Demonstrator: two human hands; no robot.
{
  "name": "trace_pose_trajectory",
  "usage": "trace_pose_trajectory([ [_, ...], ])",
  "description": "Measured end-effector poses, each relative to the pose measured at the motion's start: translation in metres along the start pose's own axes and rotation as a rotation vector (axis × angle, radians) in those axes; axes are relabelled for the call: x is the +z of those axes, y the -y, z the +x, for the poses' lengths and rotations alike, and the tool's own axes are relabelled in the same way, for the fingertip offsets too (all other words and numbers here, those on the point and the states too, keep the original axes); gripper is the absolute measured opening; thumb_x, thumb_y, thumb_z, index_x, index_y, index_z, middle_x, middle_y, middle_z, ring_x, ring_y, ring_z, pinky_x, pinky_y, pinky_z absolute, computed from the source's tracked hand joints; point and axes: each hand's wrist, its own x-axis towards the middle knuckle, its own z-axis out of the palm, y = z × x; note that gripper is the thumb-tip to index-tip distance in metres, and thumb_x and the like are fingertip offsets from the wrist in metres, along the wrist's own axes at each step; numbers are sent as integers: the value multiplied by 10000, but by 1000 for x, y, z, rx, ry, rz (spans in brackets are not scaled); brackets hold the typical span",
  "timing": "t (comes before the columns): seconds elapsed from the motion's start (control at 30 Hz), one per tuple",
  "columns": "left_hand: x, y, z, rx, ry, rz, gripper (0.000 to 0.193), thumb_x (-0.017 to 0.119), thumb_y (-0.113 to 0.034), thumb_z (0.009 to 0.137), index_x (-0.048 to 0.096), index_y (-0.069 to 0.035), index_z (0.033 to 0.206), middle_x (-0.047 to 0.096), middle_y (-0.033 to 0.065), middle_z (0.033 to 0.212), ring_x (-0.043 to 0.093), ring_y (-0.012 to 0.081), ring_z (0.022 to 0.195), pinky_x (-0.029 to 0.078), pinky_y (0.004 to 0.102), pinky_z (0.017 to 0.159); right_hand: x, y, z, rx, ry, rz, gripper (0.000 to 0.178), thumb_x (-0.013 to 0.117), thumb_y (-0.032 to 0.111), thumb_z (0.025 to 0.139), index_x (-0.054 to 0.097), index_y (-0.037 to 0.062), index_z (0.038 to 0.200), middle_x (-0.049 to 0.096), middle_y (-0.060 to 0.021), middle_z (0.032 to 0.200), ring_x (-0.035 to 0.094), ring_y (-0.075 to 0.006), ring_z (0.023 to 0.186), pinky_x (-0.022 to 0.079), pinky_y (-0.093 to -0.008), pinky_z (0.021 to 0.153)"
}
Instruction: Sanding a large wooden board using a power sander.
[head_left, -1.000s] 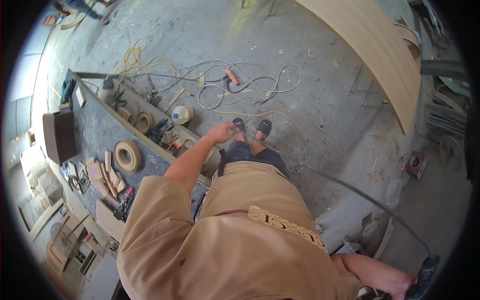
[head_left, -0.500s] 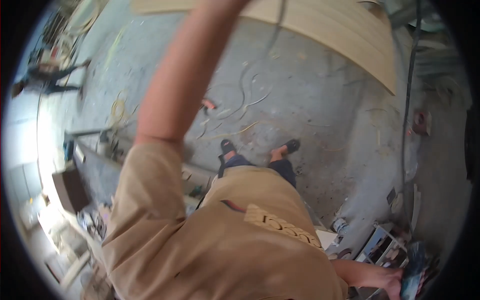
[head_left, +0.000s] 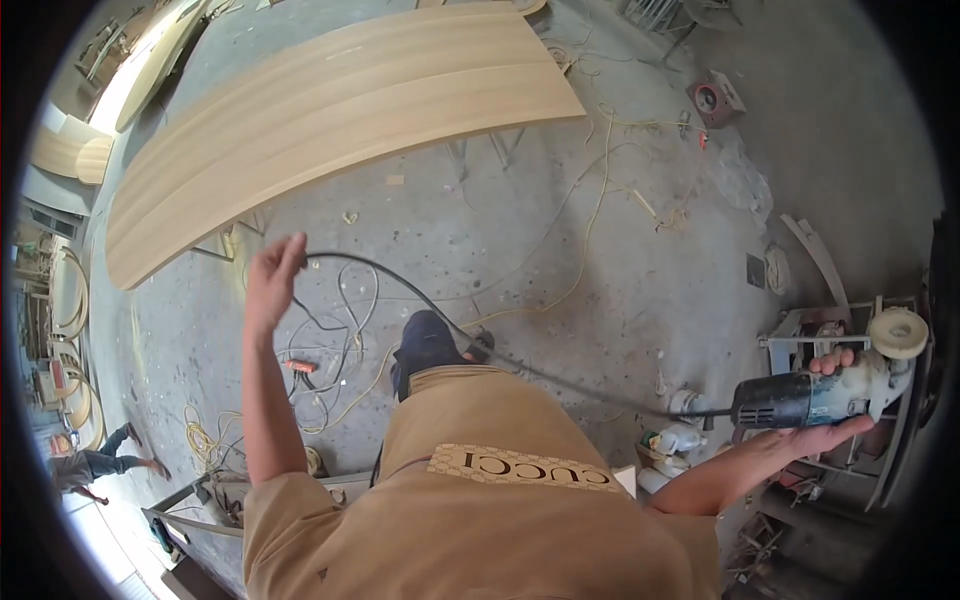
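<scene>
My left hand is out to the left, its fingers closed on a black power cord. From there the cord sags across in front of my body to the rear end of an angle grinder at the right. My right hand grips the grinder near its head, with some fingertips showing over the top. A round, pale pad sits on the head and points away from me. Part of the right palm is hidden by the tool.
A large curved wooden panel rests on stands ahead. Loose cords and an orange-red connector lie on the grey floor. A metal rack stands close by the grinder. A red box-shaped device is far right; another person is far left.
My left arm has come down from its raised position and now holds the cord out to the left. The right hand has brought the grinder up and forward. The whole view has turned.
</scene>
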Motion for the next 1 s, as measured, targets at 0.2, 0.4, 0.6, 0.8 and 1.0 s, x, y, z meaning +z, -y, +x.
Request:
trace_pose_trajectory([
  [0.2,120,45,40,-116,19,-70,476,635,-383,1070,569,-27,760,461,-53,686,404,65,673,332,289,597,-66,-80,120,219,14,143,876,472,659,1048,319,-37,1558,527,-220,1401,596,-328,1227,573,-463,931],
  [0.4,238,35,94,-234,249,122,450,633,-391,1058,644,4,844,536,-20,681,487,92,669,400,323,600,-109,-209,266,401,-33,31,829,384,648,1085,414,-72,1494,609,-219,1359,657,-321,1159,572,-412,947],
  [0.6,370,54,154,-387,458,423,457,629,-432,1011,700,12,1091,722,243,956,694,404,946,539,485,842,-150,-340,371,649,49,508,819,471,572,1077,304,-63,1566,505,-257,1438,610,-354,1149,545,-491,978],
  [0.8,552,-208,259,-118,733,-200,644,669,-480,1006,574,3,1422,646,216,1387,643,353,1262,510,423,1060,-185,-449,416,863,16,677,793,496,547,1068,279,1,1601,531,-291,1416,673,-426,1063,580,-539,910],
  [1.0,729,-332,309,-48,838,-474,990,752,-766,780,511,-41,1409,720,194,1220,660,345,1205,219,541,1222,-203,-563,482,1038,218,246,725,472,554,1073,438,-34,1496,626,-216,1364,685,-415,1185,591,-501,969],
])
